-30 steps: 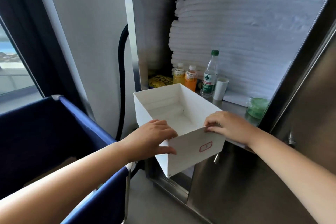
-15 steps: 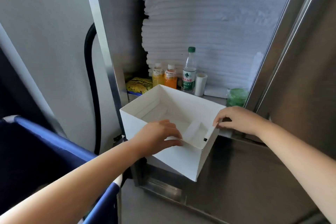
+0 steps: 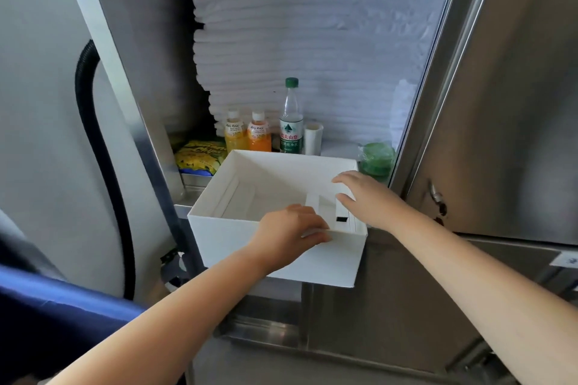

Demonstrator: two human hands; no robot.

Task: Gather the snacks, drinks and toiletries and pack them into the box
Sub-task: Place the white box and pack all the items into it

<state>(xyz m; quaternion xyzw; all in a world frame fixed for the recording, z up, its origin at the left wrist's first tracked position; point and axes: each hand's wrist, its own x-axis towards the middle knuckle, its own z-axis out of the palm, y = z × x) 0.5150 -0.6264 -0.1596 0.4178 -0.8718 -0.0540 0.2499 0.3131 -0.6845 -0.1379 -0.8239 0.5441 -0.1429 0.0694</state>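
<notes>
An open white cardboard box (image 3: 237, 234) stands on the edge of a steel cart shelf, and I see nothing packed inside. My left hand (image 3: 289, 228) grips its front rim near the right corner, fingers curled over the edge. My right hand (image 3: 366, 197) lies with straight fingers on the folded flap at the box's right side. Behind the box stand two orange juice bottles (image 3: 248, 133), a green-capped water bottle (image 3: 291, 122) and a white roll (image 3: 313, 138). A yellow chips bag (image 3: 200, 155) lies at the left, and a green wrapped packet (image 3: 377, 159) sits at the right.
A tall stack of folded white towels (image 3: 312, 40) fills the cart behind the bottles. The steel cart door (image 3: 516, 103) stands open at the right. A black hose (image 3: 93, 134) hangs along the wall at the left, and a blue fabric bin (image 3: 47, 316) sits at lower left.
The box has turned and settled level on the shelf edge. My left hand slid right along the front rim. My right hand moved from the outer corner onto the inner flap.
</notes>
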